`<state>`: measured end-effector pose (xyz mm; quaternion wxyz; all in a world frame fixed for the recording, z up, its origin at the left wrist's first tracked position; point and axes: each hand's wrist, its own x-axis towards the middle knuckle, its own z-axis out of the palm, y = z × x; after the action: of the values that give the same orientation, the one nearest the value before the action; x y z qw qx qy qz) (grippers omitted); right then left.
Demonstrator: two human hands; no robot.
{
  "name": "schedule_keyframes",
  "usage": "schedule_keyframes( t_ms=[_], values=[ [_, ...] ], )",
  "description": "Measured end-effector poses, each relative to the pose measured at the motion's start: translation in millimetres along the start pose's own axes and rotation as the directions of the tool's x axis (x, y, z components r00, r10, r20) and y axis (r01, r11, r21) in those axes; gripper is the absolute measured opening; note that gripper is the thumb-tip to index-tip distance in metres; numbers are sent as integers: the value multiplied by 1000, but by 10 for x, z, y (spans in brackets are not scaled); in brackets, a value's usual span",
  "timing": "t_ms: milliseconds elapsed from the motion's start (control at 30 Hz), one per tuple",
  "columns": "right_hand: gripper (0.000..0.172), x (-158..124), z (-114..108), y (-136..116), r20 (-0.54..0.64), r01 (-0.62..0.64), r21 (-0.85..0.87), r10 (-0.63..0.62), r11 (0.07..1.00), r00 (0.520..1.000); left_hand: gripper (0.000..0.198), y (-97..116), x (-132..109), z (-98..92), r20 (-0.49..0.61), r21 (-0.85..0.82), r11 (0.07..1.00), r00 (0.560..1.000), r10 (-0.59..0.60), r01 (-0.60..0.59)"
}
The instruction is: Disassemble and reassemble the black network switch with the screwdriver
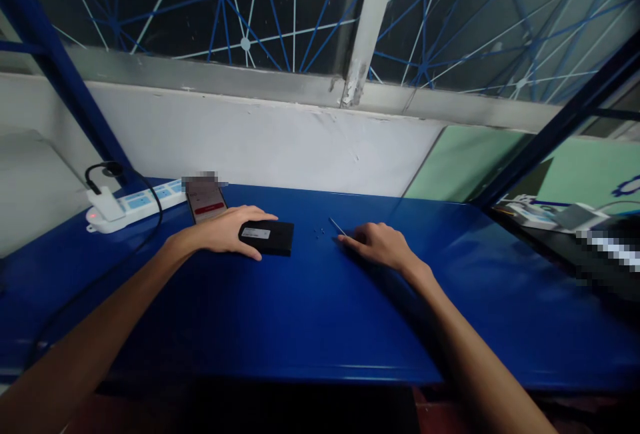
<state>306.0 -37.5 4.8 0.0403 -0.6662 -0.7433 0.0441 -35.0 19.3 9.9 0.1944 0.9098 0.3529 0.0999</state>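
Note:
A flat black rectangular box [280, 239] with a pale label on top lies on the blue table [300, 314]. My left hand [225, 229] grips its left end, fingers along the far side and thumb along the near side. To the right, my right hand [383, 244] rests on the tabletop, closed around a screwdriver [337, 226]. Only its thin metal shaft shows, pointing up and to the left; the handle is hidden in the hand. Several tiny screws [323, 231] lie loose between the box and the screwdriver tip.
Behind my left hand a phone [207, 202] with a lit screen stands tilted. A white power strip [143, 204] with a plugged-in black cable [135, 247] lies at the back left. Blue frame posts [75, 81] rise at both sides. White devices [560, 216] sit at the far right.

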Motion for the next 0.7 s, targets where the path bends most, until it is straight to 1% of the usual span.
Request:
schedule_keyframes(
  t_ms=[133, 200, 267, 300, 367, 400, 433, 467, 500, 567, 600, 633, 667, 700],
  values=[
    [62, 0, -1, 19, -7, -32, -13, 32, 999, 999, 63, 11, 14, 101, -45, 21, 1000, 999, 14, -13],
    [62, -5, -11, 18, 0, -56, -13, 56, 998, 998, 56, 58, 24, 118, -84, -8, 999, 996, 35, -36],
    [63, -7, -24, 7, 6, -74, -12, 74, 997, 997, 53, 118, 23, 111, -139, -106, 993, 989, 39, -54],
    [65, -8, -31, -1, 7, -82, -14, 82, 997, 997, 52, 150, 22, 104, -187, -179, 982, 982, 21, -55],
    [67, -9, -45, -19, 2, -102, -30, 102, 994, 995, 49, 221, 27, 101, -269, -386, 922, 960, -75, -36],
    [67, -11, -50, -28, -11, -117, -47, 117, 992, 993, 50, 257, 34, 107, -303, -511, 859, 943, -139, -38],
    [66, -14, -54, -36, -37, -134, -68, 132, 989, 991, 54, 295, 44, 120, -322, -637, 769, 926, -197, -58],
    [64, -20, -57, -43, -78, -149, -93, 142, 984, 987, 58, 333, 55, 139, -315, -759, 646, 915, -251, -84],
    [62, -27, -59, -51, -132, -161, -117, 145, 980, 981, 59, 369, 67, 162, -283, -859, 500, 918, -279, -113],
    [56, -42, -66, -76, -255, -170, -151, 128, 974, 959, 60, 435, 88, 218, -166, -973, 194, 966, -196, -128],
    [54, -47, -76, -101, -310, -169, -159, 113, 973, 944, 60, 464, 97, 248, -132, -989, 86, 977, -164, -119],
    [52, -49, -91, -139, -352, -159, -159, 95, 974, 931, 58, 490, 104, 278, -93, -996, 12, 985, -143, -93],
    [51, -46, -113, -193, -381, -144, -151, 77, 978, 921, 56, 514, 110, 307, -33, -999, -26, 990, -136, -37],
    [51, -38, -141, -264, -394, -114, -138, 51, 984, 918, 51, 537, 115, 335, -41, -997, -51, 983, -179, -51]
  ],
)
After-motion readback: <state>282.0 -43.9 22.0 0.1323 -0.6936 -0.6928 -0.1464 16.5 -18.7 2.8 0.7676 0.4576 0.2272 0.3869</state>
